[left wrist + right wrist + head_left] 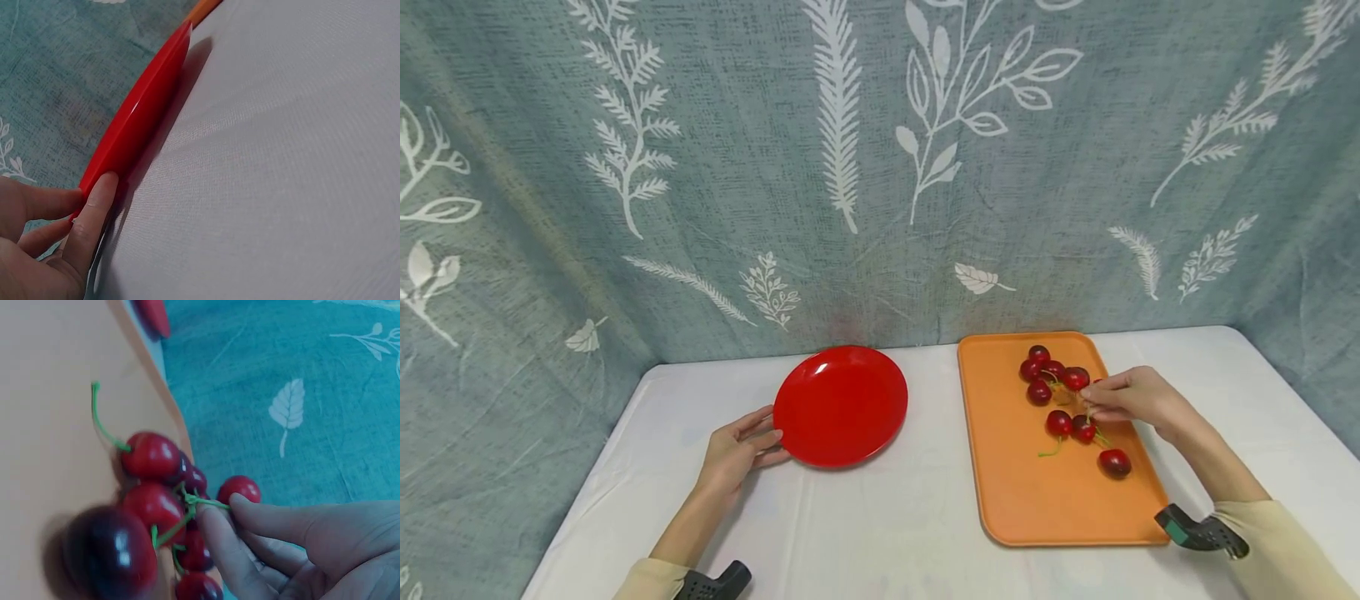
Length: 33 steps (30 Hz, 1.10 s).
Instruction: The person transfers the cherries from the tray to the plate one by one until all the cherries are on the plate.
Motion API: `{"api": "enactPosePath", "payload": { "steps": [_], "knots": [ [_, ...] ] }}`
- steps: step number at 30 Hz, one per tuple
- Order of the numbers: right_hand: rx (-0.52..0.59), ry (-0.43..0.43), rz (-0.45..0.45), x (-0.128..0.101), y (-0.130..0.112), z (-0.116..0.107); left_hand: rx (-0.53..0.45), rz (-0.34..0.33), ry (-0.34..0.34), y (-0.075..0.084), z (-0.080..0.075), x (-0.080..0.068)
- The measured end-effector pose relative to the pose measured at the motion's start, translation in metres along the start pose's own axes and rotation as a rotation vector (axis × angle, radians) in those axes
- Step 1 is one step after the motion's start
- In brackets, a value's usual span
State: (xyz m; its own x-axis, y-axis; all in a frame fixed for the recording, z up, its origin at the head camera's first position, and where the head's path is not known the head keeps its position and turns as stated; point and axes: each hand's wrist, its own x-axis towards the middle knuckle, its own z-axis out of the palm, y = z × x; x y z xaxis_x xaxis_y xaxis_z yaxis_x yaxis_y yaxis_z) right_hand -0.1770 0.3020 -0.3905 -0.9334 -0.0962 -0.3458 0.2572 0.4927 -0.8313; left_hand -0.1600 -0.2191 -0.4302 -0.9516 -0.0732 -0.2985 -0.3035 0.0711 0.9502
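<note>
At its left rim, the round red plate (841, 406) is gripped by my left hand (735, 450). In the left wrist view the plate (139, 112) appears edge-on, with fingers (94, 212) on both sides of its rim. Over the orange tray (1030, 500), my right hand (1142, 398) pinches a green cherry stem (209, 502) between thumb and index finger. A red cherry (240, 487) shows just behind those fingertips. Several dark red cherries (1039, 392) lie on the tray, some with green stems; one large cherry (1115, 463) lies nearest me.
A white cloth covers the table (917, 500), with a strip of it between plate and tray. Behind stands a grey-green curtain (737, 167) printed with white leaves. Wrist straps with dark devices (1201, 532) sit on both sleeves.
</note>
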Motion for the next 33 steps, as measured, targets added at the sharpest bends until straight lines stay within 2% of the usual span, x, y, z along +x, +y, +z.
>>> {"api": "enactPosePath", "payload": {
  "steps": [6, 9, 22, 33],
  "knots": [
    [0.168, -0.077, -0.041, 0.009, -0.007, 0.007, -0.010, 0.003, -0.001, -0.002, 0.000, 0.000],
    [0.215, -0.098, -0.052, 0.011, -0.017, 0.012, -0.002, 0.011, 0.002, -0.002, -0.001, 0.000],
    [0.227, -0.122, -0.045, 0.022, -0.067, 0.039, 0.002, 0.018, 0.003, -0.003, -0.002, 0.001],
    [0.214, -0.174, -0.109, 0.034, -0.092, 0.064, -0.007, 0.008, -0.001, -0.001, 0.000, 0.004]
  ]
}}
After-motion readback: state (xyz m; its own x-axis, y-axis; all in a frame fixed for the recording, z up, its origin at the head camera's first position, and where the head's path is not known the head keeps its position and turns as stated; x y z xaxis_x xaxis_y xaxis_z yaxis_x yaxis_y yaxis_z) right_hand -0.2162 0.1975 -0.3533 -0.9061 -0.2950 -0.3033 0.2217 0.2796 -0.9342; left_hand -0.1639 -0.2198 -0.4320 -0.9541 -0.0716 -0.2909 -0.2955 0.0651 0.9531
